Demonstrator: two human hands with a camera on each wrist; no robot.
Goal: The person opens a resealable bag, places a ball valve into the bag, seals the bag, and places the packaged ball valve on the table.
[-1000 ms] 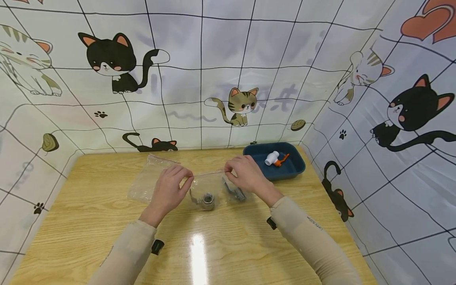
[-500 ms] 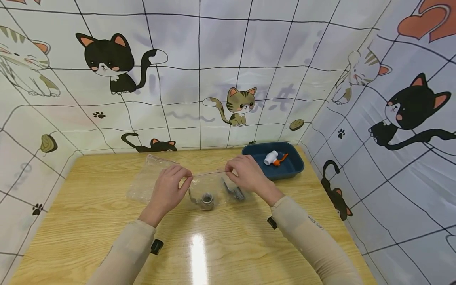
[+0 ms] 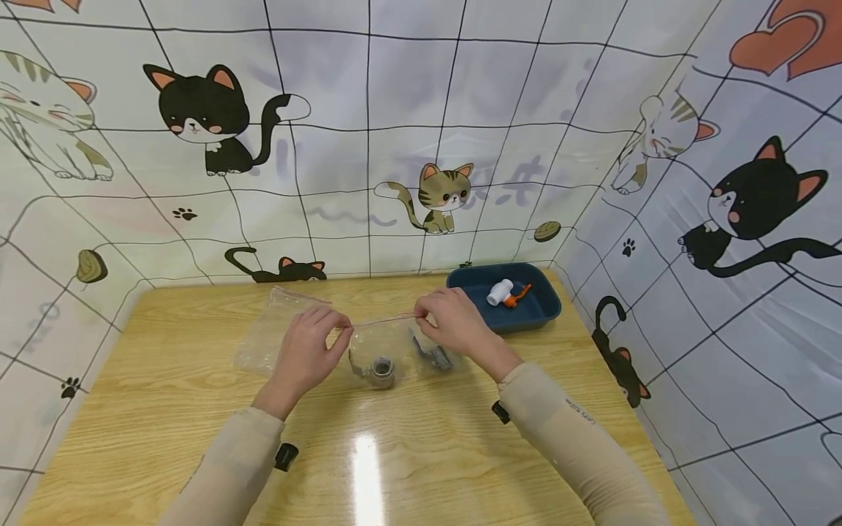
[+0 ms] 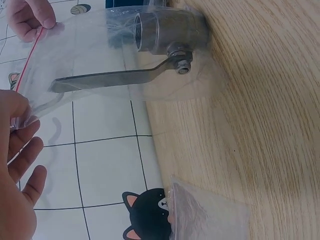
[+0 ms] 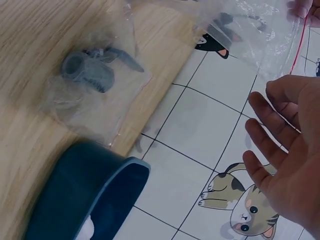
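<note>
Both hands hold a clear zip-lock bag (image 3: 384,337) stretched between them by its red-lined top edge. My left hand (image 3: 308,356) pinches one top corner, with the other fingers loosely bent in the left wrist view. The opposite corner is pinched by my right hand (image 3: 457,323), its remaining fingers spread in the right wrist view. Inside the bag, low down, sits a metal ball valve (image 4: 170,32) with a flat lever handle. Beyond it, below the right hand, a second clear bag lies on the table around a grey valve (image 5: 92,72).
An empty-looking clear bag (image 3: 259,340) lies flat behind the left hand. At the back right stands a dark blue bin (image 3: 536,321) with a white valve (image 3: 501,292) with an orange handle inside. A cat-printed curtain (image 3: 329,153) borders the wooden table (image 3: 164,409).
The left hand has shifted very slightly left, the bag's top edge staying taut. The right hand and the valve in the bag look nearly unmoved.
</note>
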